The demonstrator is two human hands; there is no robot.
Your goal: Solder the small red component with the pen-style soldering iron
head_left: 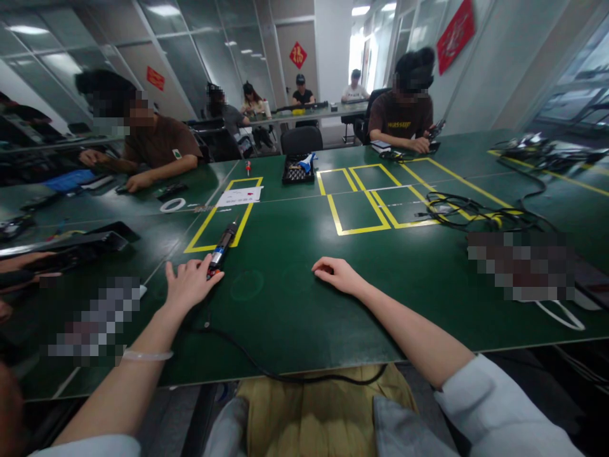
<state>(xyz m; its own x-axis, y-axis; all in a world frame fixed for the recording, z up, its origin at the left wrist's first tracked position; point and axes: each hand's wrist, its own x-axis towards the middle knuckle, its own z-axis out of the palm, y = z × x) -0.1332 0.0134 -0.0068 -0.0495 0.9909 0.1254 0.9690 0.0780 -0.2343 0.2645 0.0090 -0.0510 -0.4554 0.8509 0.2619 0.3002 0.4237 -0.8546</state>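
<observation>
A corded electric screwdriver (221, 246) with a silver, blue and black body lies on the green table, its thin tip pointing away inside a yellow taped frame. My left hand (188, 282) is at its near end, fingers spread, with thumb and index finger beside the red-and-black tail; whether they touch it I cannot tell. From that end a black cord (266, 370) runs to the table's front edge and over it. To the right, my right hand (339, 274) rests on the table with its fingers curled in, and nothing shows in it.
A white paper sheet (240, 196) lies across the left taped frame. Farther back stands a black tray (298, 170) with a blue-and-white item. Tangled black cables (457, 206) lie at right. People sit at the table's far side; another person's hands are at the left edge.
</observation>
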